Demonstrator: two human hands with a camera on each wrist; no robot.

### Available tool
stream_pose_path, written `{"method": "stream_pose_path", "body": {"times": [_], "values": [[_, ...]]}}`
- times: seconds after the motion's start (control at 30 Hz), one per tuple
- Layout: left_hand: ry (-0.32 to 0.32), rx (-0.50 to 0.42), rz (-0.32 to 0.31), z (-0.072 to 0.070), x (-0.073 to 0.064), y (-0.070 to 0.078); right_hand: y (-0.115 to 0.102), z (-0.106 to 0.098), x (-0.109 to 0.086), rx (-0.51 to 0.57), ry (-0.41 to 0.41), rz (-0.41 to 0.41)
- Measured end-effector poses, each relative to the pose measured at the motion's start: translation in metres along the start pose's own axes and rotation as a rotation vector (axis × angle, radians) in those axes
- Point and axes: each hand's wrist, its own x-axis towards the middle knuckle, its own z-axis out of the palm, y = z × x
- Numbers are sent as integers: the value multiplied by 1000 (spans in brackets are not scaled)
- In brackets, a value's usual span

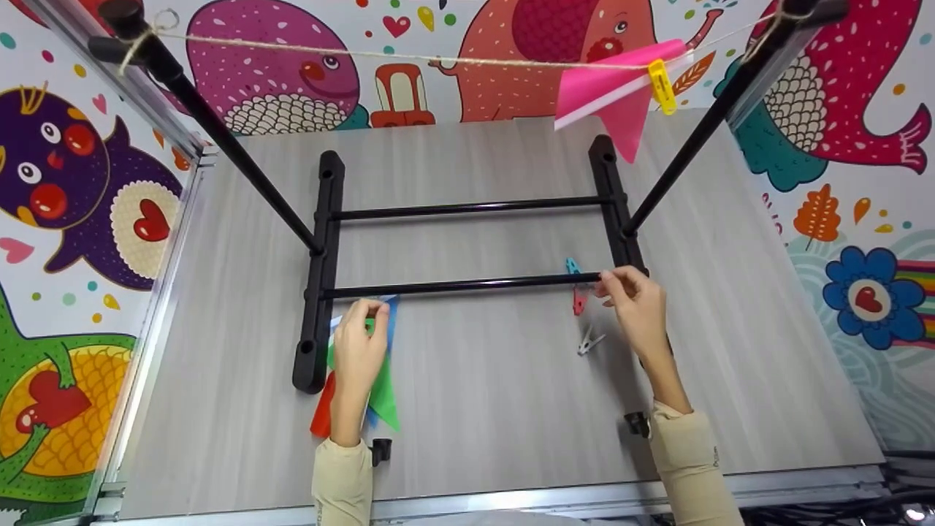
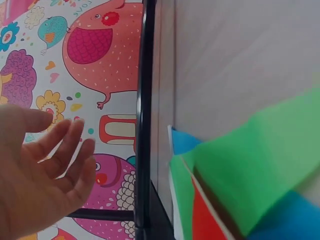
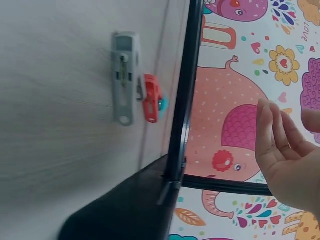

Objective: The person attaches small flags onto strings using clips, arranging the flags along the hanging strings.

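My left hand (image 1: 358, 354) hovers over a small heap of cloth or paper flags, fingers loosely bent and holding nothing. The heap has a green flag (image 1: 384, 398), a red flag (image 1: 321, 409) and blue pieces (image 2: 285, 220); my hand partly covers it in the head view. On the other side, my right hand (image 1: 641, 314) is raised near the right end of the front crossbar (image 1: 467, 283), also with nothing in its relaxed fingers. Just left of it lie a grey clothespin (image 1: 589, 342), a red clothespin (image 1: 579, 301) and a blue clothespin (image 1: 572, 266).
A black frame with two uprights (image 1: 234, 157) stands on the grey wood-look table (image 1: 467, 409). Between the upright tops runs a string (image 1: 438, 58), where a yellow clothespin (image 1: 662, 86) holds a pink flag (image 1: 610, 91). Cartoon-printed walls surround the table.
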Motion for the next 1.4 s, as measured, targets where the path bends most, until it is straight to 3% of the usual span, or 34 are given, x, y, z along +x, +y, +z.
{"method": "stream_pose_path", "body": {"times": [0.3, 0.5, 0.73, 1.03, 1.17, 1.4], "values": [[19, 75, 12, 3, -3, -13, 19, 1, -8, 58, 37, 54], [24, 88, 6, 3, -4, -19, 30, -2, -13, 148, 34, 146], [5, 57, -26, 1, -5, -25, 48, -11, -21, 133, -29, 177], [-7, 83, -67, 0, -6, -29, 89, -19, -32, 136, -141, 316], [-11, 82, -79, 0, -6, -29, 89, -20, -35, 127, -209, 332], [-40, 97, -84, -1, -4, -31, 67, -17, -38, 101, -286, 285]]}}
